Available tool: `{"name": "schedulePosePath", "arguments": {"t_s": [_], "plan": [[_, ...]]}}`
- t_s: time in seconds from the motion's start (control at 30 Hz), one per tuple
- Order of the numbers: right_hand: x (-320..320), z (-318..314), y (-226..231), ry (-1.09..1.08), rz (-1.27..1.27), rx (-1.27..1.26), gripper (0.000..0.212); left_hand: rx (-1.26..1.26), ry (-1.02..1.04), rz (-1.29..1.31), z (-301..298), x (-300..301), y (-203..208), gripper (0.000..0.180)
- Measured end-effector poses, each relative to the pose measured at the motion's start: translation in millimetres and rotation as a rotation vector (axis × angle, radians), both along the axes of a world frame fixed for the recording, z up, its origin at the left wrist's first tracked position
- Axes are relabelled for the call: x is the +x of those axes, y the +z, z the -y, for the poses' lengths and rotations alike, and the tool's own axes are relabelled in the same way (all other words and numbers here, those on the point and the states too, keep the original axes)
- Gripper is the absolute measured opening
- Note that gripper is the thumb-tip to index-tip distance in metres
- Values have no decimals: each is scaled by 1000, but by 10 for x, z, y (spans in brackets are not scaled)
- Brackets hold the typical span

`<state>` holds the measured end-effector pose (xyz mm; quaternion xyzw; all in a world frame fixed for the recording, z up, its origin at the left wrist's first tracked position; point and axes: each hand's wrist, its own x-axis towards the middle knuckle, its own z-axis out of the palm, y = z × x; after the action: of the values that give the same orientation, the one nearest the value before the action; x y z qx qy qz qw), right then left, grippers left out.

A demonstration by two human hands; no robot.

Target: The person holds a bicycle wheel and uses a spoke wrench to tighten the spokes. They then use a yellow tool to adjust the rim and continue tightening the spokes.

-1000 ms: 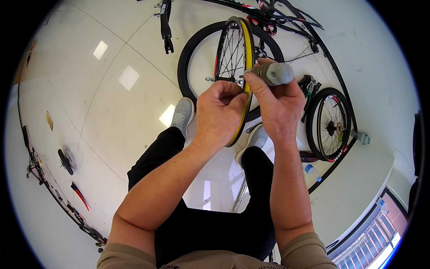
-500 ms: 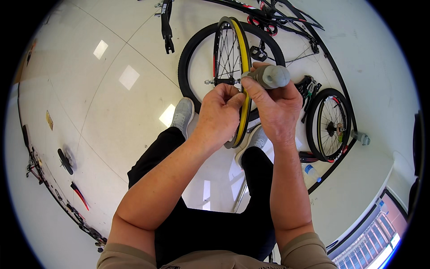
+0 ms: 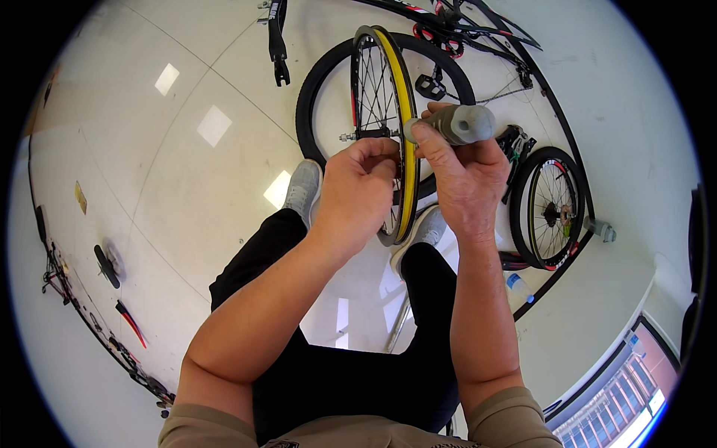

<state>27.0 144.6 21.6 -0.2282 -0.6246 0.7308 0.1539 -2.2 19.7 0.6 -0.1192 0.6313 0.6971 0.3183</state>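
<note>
Far left on the pale floor: one dark round part [image 3: 107,266], seen at a slant; one red-and-black strip [image 3: 131,322]. Further right: one black fork [image 3: 277,43], well apart from the hands; one grey shoe [image 3: 300,193]; one large black tyre [image 3: 305,104], lying flat, partly covered by the raised wheel. Left hand [image 3: 355,190]: thumb and forefinger drawn narrow at the rim's left side, beside the spokes; whether anything is pinched there cannot be told. Wheel rim [image 3: 404,88], yellow-lined, tyreless: on edge between the hands, its long axis running away from the body, immediately right of the left fingertips and left of the right thumb; neither hand clearly nearer; the rim itself is the barrier between them. Right hand [image 3: 470,183]: fingers wrapped round one grey cylindrical object [image 3: 467,124], its narrow end at the yellow lining, contact uncertain. Beyond: one black pedal [image 3: 430,87]. Right: one clear bottle [image 3: 520,287], blue-capped; one tyred wheel [image 3: 550,209], tilted.
</note>
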Motion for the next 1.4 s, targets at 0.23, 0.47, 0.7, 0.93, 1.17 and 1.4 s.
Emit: {"name": "schedulePosePath", "arguments": {"t_s": [0.23,0.47,0.7,0.93,1.17,1.4], "plan": [[-13,-3,-25,-15,-24,-35,31,-200,-115,-288,24,41,47,20],[-6,5,-20,-9,-20,-41,32,-280,-131,-308,15,45,159,16],[-15,34,-19,-36,-15,-26,33,-335,-166,-415,16,34,59,11],[-13,62,-16,-46,-5,-7,34,-361,-159,-473,5,29,-13,12],[-17,97,31,-46,52,-2,34,-518,-209,-680,8,15,9,12],[-28,150,3,-28,61,12,30,-433,-143,-926,-11,32,-20,10]]}}
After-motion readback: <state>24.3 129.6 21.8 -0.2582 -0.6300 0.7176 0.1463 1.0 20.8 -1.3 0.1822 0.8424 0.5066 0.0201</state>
